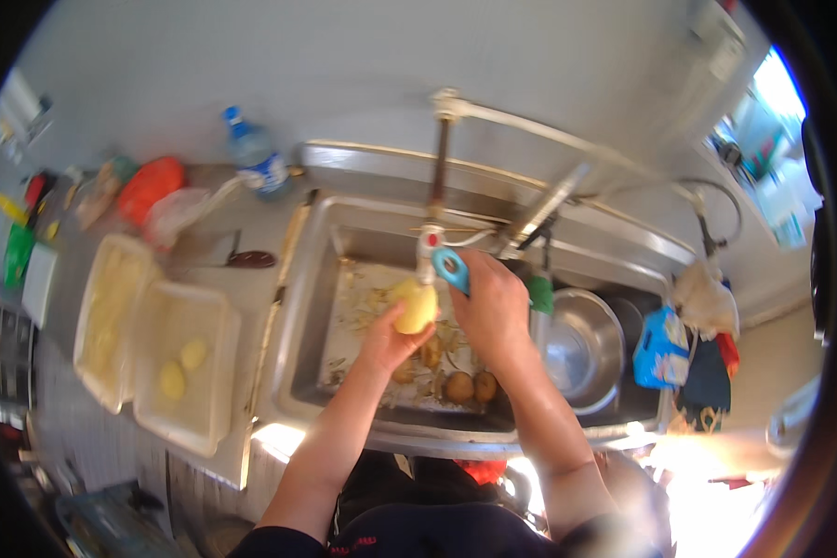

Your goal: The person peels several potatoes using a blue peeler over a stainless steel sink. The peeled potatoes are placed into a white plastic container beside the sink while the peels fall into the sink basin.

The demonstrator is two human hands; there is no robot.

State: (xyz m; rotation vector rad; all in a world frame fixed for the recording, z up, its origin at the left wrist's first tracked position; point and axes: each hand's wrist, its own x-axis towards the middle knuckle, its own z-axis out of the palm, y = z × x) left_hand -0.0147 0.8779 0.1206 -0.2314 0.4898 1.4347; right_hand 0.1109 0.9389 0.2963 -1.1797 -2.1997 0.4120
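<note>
My left hand (383, 345) grips a peeled yellow potato (416, 310) over the stainless-steel sink basin (300, 349), just under the tap spout (429, 254). Beside it, my right hand (492, 307) is closed around a blue-handled peeler (451, 268). The looped end of the handle points toward the tap; the blade is hidden by the hand. Below, potato peelings (363, 279) litter the basin floor. Brown unpeeled potatoes (460, 386) lie near the basin's front wall, by my right forearm.
Left of the sink, a plastic container (224, 363) holds two peeled potatoes (173, 380). A knife (251, 259), red bag (153, 187) and water bottle (259, 157) occupy the counter. A metal bowl (579, 349) sits in the right basin, near a blue packet (661, 349).
</note>
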